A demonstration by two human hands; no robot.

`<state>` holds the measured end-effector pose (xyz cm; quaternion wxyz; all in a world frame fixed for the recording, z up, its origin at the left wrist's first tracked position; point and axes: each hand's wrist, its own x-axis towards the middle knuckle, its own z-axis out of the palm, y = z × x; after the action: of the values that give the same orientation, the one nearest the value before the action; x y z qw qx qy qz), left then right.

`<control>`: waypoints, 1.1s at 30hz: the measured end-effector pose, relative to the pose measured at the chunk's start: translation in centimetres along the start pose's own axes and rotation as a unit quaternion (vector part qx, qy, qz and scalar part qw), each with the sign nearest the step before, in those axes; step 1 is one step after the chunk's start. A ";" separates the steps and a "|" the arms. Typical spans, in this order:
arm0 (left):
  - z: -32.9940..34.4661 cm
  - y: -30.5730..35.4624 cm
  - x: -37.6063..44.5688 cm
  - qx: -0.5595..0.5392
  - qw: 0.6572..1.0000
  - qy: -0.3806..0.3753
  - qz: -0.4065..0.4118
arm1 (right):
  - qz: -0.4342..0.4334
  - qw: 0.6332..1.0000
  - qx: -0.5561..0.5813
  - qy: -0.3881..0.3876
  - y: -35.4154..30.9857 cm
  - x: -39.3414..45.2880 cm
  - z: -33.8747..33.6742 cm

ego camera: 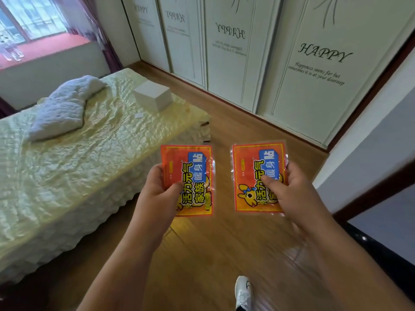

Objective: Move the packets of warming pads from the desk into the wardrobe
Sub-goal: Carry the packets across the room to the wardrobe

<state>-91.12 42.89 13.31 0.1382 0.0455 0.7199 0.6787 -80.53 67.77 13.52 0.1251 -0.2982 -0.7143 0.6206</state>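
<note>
Two orange packets, one gripped in the left hand, the other in the right hand, were carried above the floor; the shut wardrobe would best be opened first.

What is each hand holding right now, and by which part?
The left hand holds one orange packet by its lower left corner, thumb on the front. The right hand holds a second orange packet by its lower right edge.
</note>
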 end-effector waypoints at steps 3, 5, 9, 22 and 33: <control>2.4 1.4 3.6 -0.005 1.000 0.009 0.014 | -0.013 1.000 -0.006 -0.003 -1.5 4.8 -1.1; 3.6 2.1 5.8 -0.016 0.999 0.023 0.028 | -0.016 1.000 -0.010 -0.017 -2.6 7.7 -1.6; 5.3 2.2 9.6 -0.019 0.999 0.033 0.040 | -0.007 0.999 0.001 -0.039 -3.9 12.7 -2.0; 5.7 2.4 25.3 -0.057 0.998 -0.001 0.011 | 0.003 0.996 -0.090 0.001 -6.3 25.3 1.7; 4.7 6.3 41.3 -0.072 0.994 -0.079 0.036 | 0.019 0.992 -0.099 0.071 -10.8 34.0 8.3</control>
<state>-130.22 58.36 13.71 0.1729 0.1144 0.6539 0.7276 -114.94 80.22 15.72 0.1340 -0.3659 -0.7558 0.5263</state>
